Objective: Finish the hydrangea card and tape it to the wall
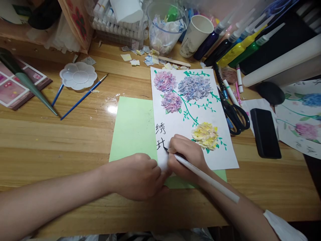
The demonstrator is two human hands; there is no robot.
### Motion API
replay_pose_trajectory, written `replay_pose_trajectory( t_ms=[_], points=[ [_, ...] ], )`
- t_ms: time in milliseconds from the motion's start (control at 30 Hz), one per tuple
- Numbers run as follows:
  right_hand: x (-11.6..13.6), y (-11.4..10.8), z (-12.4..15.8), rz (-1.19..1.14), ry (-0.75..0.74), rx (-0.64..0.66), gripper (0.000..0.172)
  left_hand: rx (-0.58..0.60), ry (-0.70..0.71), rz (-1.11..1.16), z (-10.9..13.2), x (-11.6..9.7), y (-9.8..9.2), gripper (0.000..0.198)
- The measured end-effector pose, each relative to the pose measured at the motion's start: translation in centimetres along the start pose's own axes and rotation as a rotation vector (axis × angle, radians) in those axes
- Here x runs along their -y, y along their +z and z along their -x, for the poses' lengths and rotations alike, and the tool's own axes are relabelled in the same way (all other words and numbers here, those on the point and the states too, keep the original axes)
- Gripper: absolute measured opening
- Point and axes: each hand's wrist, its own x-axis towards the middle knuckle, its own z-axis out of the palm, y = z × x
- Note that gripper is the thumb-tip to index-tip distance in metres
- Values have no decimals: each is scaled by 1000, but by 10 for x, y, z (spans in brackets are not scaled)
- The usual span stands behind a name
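Note:
A white brush pen is gripped in my right hand, its dark tip touching the paper beside black handwritten characters. This white sheet bears raised paper-scrap flowers in pink, blue and yellow, with green painted vines. Beneath it lies a light green sheet, showing at the left and bottom. My left hand rests over the lower left corner of the sheets, fingers curled in and closed. Its fingertips lie close to my right hand, and whatever they hold, if anything, is hidden.
Scissors and a black phone lie to the right. Behind stand a clear cup of scraps, a paper cup and paint bottles. At left are a flower-shaped palette and a blue paintbrush.

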Motion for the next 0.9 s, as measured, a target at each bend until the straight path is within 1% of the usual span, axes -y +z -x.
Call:
replay_pose_trajectory(
  t_ms=[100, 200, 267, 367, 500, 567, 700, 767, 900],
  points=[
    [1, -1, 0, -57, -18, 36, 23, -21, -6, -10, 0, 0, 1, 30],
    [2, -1, 0, -61, 69, 37, 19, -28, -8, -12, 0, 0, 1, 29],
    [2, -1, -1, -25, 98, 29, 19, -22, -6, -11, 0, 0, 1, 30],
    [2, -1, -1, 17, 89, 31, 21, -9, -1, -13, 0, 0, 1, 30],
    [0, -1, -1, -23, 36, 55, 21, -23, -5, -12, 0, -1, 0, 30],
    [0, -1, 0, -20, 32, 70, 21, -23, -4, -10, 0, -1, 0, 29],
    [1, -1, 1, 3, 132, 0, 21, 0, -5, -6, 0, -1, 0, 29],
    [2, -1, 1, 24, 159, -37, 21, 15, -6, -5, 0, -1, 0, 30],
    [2, 0, 1, 74, 110, -46, 23, 27, -11, -3, 0, 0, 0, 31]
  ],
)
